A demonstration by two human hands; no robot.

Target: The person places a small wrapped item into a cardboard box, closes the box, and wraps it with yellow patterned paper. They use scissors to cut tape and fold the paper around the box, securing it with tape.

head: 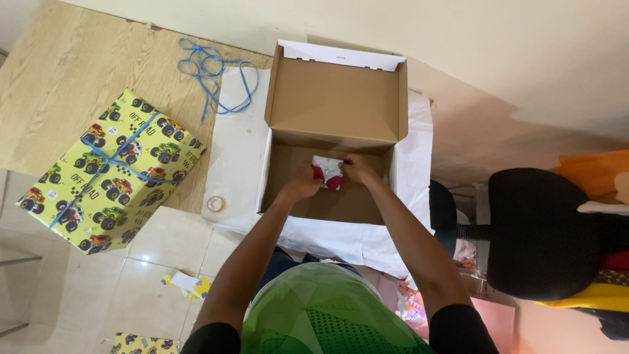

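Note:
An open brown cardboard box with its lid flipped up stands on a sheet of white paper on a wooden table. Both my hands reach down inside the box. My left hand and my right hand together hold a small white and red bundle, one hand on each side of it, just above the box floor. What the bundle is cannot be made out.
A wrapped gift box in yellow truck-print paper with blue ribbon lies at the left. Loose blue ribbon and a tape roll lie near the white paper. A black office chair stands at the right. Paper scraps lie on the tiled floor.

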